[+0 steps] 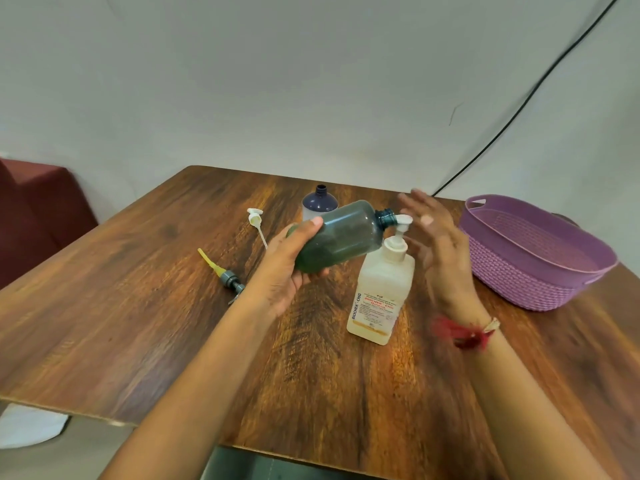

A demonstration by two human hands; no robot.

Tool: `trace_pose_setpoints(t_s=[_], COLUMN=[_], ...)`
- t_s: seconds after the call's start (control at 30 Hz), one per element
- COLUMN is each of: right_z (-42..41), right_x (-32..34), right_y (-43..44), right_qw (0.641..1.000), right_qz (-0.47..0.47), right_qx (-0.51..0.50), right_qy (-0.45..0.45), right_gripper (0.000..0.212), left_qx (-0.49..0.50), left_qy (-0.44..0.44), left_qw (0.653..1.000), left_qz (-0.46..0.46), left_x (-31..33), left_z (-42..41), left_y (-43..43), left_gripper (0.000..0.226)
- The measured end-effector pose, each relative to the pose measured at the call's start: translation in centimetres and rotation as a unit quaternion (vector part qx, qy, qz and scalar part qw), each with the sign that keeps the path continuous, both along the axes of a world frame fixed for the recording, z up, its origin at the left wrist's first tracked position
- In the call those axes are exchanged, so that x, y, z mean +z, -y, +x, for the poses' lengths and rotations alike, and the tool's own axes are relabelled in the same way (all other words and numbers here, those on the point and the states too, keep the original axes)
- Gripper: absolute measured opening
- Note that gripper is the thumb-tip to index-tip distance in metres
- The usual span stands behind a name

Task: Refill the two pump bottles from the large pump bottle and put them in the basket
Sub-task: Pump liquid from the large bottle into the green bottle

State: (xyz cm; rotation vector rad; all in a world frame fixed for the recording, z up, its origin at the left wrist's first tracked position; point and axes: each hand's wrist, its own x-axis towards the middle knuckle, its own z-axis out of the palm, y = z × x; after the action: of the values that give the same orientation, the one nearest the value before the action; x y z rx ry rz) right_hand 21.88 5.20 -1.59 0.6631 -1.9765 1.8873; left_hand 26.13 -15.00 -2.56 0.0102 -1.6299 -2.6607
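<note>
My left hand [287, 261] grips a dark green bottle [343, 233] with no cap, tilted so its open neck sits right at the nozzle of the large white pump bottle [381, 292]. That large bottle stands upright at the table's middle. My right hand [436, 244] hovers blurred just right of the pump head, fingers straight, holding nothing. A dark blue bottle [320, 200], uncapped, stands behind the green one. Two loose pump heads lie on the table to the left: a white one [257, 221] and a grey one with a yellow tube [225, 273].
A purple woven basket [540, 271] sits at the right edge of the wooden table [138, 306]. A black cable [519, 112] runs down the wall behind it. A dark red seat [38, 209] stands at the far left.
</note>
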Motion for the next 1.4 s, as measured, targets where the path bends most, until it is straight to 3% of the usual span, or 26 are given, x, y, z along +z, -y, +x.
trace_pose_setpoints(t_s=[0.13,0.23,0.3,0.4,0.5,0.73,0.87,0.97,1.2,1.4], right_z=[-2.0,-3.6,-4.1,-4.5,-4.6,-3.5,-3.8,-4.3,-4.2,-4.1], right_x=[4.9,7.5,7.8,7.8,8.1,5.4,5.1,5.8,5.2,6.2], right_y=[0.3,1.8,3.1,4.1,4.2,3.4,3.4,3.5,3.7,3.7], right_qw=[0.991,0.965,0.925,0.885,0.875,0.930,0.937,0.926,0.926,0.924], right_qz=[0.030,0.212,0.347,0.421,0.400,0.191,0.209,0.237,0.233,0.258], right_qx=[-0.055,-0.049,-0.032,-0.010,0.031,0.046,0.007,0.035,0.033,0.035], right_qy=[0.116,0.147,0.151,0.200,0.269,0.311,0.280,0.291,0.297,0.279], right_gripper=[0.043,0.035,0.032,0.032,0.034,0.034,0.033,0.029,0.034,0.028], left_qx=[0.020,0.031,0.036,0.042,0.041,0.048,0.029,0.011,0.045,0.030], left_qy=[-0.018,-0.027,-0.028,-0.033,-0.045,-0.053,-0.022,-0.024,-0.004,-0.026], left_qw=[1.000,0.999,0.999,0.998,0.998,0.997,0.997,0.995,0.994,0.998], left_qz=[-0.001,0.001,-0.001,-0.016,-0.028,-0.043,-0.067,-0.101,-0.101,-0.057], left_x=[0.4,0.3,0.1,0.1,0.0,-0.2,-0.6,-0.6,-1.2,-1.4], left_z=[-0.1,0.0,0.0,-0.1,-0.2,-1.1,-0.9,-0.6,-0.6,-0.5], left_y=[0.3,0.2,0.2,0.2,0.3,0.1,0.0,0.0,0.1,0.0], left_gripper=[0.054,0.050,0.048,0.047,0.042,0.043,0.061,0.068,0.041,0.034])
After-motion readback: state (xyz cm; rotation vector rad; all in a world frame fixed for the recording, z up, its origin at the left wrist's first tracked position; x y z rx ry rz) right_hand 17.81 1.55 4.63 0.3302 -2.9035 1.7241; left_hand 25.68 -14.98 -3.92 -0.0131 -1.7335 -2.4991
